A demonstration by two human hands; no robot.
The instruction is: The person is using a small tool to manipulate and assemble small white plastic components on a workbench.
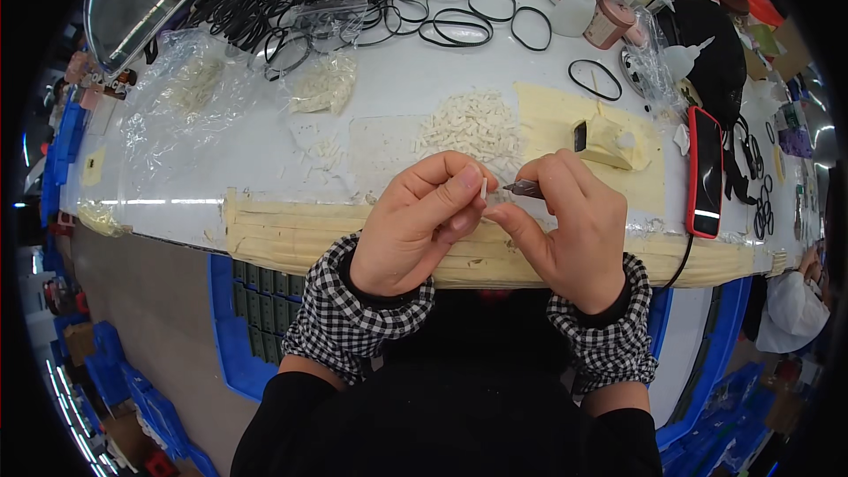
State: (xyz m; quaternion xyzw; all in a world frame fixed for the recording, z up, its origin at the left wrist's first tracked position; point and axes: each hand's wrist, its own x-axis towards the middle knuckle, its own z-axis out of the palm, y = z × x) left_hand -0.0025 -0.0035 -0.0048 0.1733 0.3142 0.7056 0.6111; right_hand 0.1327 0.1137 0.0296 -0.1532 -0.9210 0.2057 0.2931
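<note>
Close together over the front edge of the table, both my hands are at work. My left hand [415,223] is closed, pinching a small white piece [483,188] upright between thumb and fingertips. In my right hand [574,225], the curled fingers grip a short dark metal tool [525,188] with a pointed tip; its exact kind is hard to make out. That tip points left at the white piece, with a small gap between. Just beyond my hands lies a heap of small white pieces [473,124], with a smaller scatter [323,154] to its left.
A tape-wrapped block [614,141] sits on yellow paper, right of the heap. Farther right lies a phone in a red case [704,172] with a cable. Black bands [459,26] and clear bags [190,93] cover the back. Blue crates [238,336] stand below the padded edge [291,234].
</note>
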